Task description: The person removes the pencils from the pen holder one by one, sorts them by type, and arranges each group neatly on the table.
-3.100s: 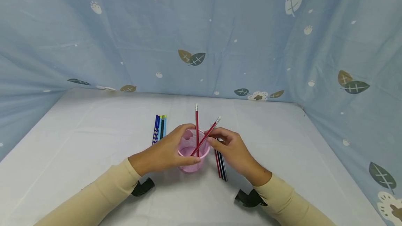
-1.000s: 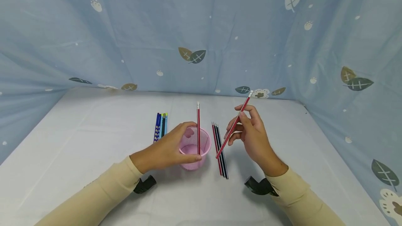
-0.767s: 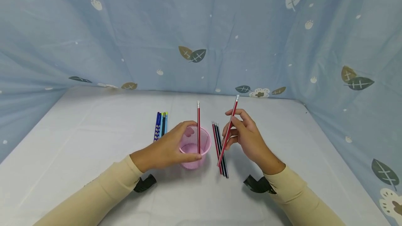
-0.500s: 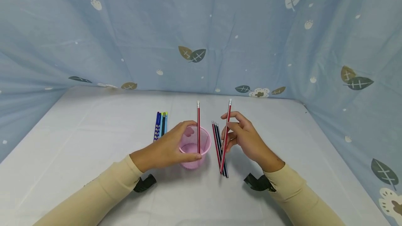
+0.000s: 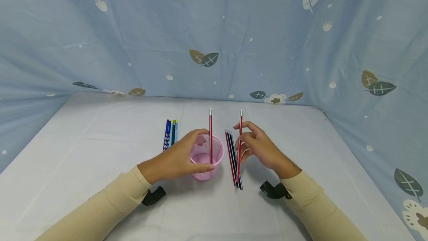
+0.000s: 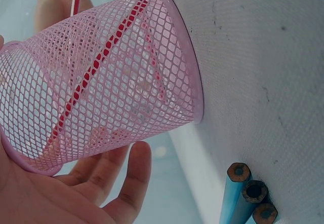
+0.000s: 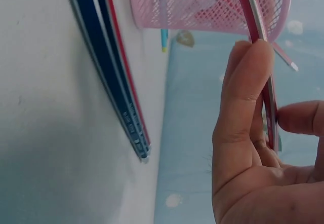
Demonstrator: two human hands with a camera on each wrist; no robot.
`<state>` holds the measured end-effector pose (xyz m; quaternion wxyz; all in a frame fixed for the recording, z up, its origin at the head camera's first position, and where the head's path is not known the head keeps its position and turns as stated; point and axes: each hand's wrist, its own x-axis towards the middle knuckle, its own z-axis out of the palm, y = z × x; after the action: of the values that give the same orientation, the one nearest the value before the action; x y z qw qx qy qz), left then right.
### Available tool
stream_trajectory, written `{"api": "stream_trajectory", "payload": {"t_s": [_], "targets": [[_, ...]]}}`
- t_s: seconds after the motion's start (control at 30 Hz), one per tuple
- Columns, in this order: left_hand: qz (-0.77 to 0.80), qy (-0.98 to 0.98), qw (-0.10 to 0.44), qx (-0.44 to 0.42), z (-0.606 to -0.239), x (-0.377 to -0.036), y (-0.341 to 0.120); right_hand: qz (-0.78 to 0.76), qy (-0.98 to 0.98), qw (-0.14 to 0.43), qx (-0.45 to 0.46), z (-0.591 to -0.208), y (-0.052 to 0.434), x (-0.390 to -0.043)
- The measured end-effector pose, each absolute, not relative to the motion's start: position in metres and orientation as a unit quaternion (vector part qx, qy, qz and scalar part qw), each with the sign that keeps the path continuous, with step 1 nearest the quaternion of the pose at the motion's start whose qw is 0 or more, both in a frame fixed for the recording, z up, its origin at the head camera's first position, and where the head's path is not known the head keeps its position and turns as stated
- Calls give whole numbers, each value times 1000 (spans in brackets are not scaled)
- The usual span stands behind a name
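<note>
Pencil (image 5: pixel 239 140) pinched in right hand (image 5: pixel 259 148), above table's right-side row (image 5: pixel 233 159); left hand (image 5: pixel 174 161) grips cup (image 5: pixel 205 157); one pencil still inside.

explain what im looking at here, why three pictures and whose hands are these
No machine here: a person works with bare hands and wears three cameras. The wide picture comes from the head, the other two from each wrist. On the white table stands a pink mesh cup with one red pencil in it. The left hand grips the cup. The right hand pinches a second red pencil, upright, over a row of dark pencils lying right of the cup. Blue pencils lie left of it. The wrist views show the same cup and dark pencils up close.
</note>
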<state>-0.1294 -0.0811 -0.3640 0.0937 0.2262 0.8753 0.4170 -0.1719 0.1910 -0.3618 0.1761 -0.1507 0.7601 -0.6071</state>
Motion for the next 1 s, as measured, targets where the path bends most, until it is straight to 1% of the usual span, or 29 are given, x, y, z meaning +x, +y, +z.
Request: {"api": "stream_trajectory", "payload": {"t_s": [0.23, 0.63, 1.0], "targets": [[418, 875, 94, 227, -365, -130, -81, -572, 777, 212, -156, -370, 195, -178], [422, 873, 94, 225, -365, -129, -82, -538, 791, 249, -154, -381, 201, -186], [421, 874, 96, 223, -365, -129, -82, -523, 805, 256, -110, -391, 202, -190]]}}
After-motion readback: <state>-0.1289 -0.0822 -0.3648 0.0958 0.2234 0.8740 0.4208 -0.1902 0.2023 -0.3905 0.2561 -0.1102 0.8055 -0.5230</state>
